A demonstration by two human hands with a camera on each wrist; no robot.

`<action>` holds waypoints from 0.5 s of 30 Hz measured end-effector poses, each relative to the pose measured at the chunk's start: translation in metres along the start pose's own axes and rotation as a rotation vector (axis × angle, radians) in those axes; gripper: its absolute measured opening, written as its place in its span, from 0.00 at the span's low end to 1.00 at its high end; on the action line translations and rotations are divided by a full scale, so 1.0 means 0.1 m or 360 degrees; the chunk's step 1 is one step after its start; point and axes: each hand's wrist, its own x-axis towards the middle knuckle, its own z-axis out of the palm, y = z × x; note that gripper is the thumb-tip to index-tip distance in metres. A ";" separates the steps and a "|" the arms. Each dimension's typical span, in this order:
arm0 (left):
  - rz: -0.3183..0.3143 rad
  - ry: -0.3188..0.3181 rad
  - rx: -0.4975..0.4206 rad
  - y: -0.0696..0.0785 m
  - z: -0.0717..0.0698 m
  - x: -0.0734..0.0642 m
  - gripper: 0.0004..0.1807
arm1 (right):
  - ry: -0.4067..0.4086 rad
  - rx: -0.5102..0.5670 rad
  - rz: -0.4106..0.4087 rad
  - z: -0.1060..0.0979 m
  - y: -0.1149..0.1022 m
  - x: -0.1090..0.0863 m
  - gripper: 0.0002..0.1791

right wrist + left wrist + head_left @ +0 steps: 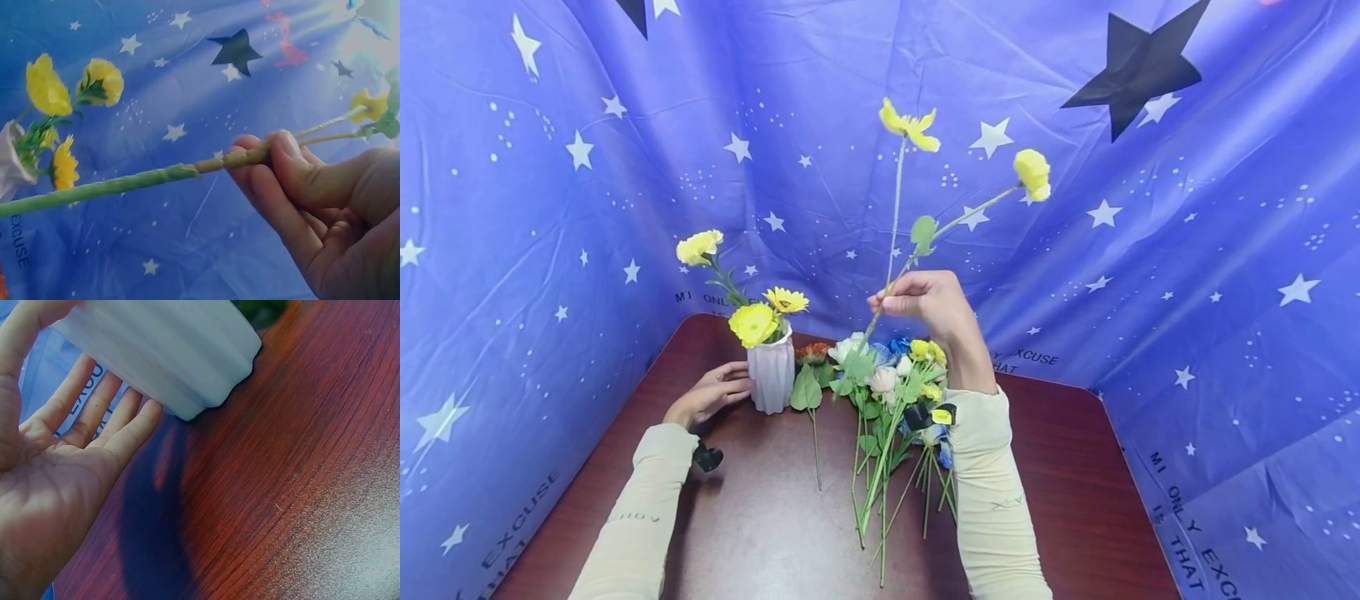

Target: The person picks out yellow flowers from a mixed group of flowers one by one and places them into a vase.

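Observation:
My right hand (928,308) pinches the stem of a branched yellow flower (1032,173) between thumb and fingertips, up above the table. Two yellow blooms spread from the branches, and the lower stem slants down to the left. In the right wrist view the thick green stem (112,192) runs past the fingertips. My left hand (715,393) touches the left side of a white fluted vase (771,375) with its fingers fairly straight. The left wrist view shows that hand (69,469) against the vase's wall. Several yellow flowers (754,323) stand in the vase.
A pile of loose flowers (883,379), white, blue and yellow, lies right of the vase with stems toward me. Beside the vase lies an orange flower (812,353) with a green leaf. Starry blue cloth (820,167) surrounds the dark wooden table (760,517).

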 end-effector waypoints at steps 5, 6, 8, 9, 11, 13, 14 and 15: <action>0.0012 -0.0002 -0.0017 0.00 0.00 0.00 0.34 | 0.0125 0.0132 -0.0211 0.09 -0.12 0.01 0.18; 0.0014 -0.0003 -0.0021 0.01 0.00 0.00 0.34 | 0.0144 0.0160 -0.0263 0.11 -0.14 0.02 0.18; 0.0021 -0.0004 -0.0029 0.01 0.01 -0.01 0.34 | 0.0177 0.0208 -0.0364 0.15 -0.16 0.04 0.20; 0.0023 -0.0002 -0.0036 0.02 0.01 -0.01 0.34 | 0.0188 0.0228 -0.0411 0.17 -0.16 0.05 0.20; 0.0028 -0.0004 -0.0051 0.02 0.01 -0.01 0.34 | 0.0212 0.0261 -0.0493 0.22 -0.16 0.07 0.21; 0.0034 -0.0006 -0.0061 0.02 0.01 -0.02 0.33 | 0.0224 0.0288 -0.0554 0.26 -0.14 0.09 0.22; 0.0033 -0.0004 -0.0067 0.02 0.01 -0.02 0.33 | 0.0225 0.0299 -0.0572 0.28 -0.13 0.10 0.22; 0.0032 -0.0003 -0.0069 0.02 0.01 -0.02 0.33 | 0.0223 0.0312 -0.0588 0.30 -0.11 0.11 0.22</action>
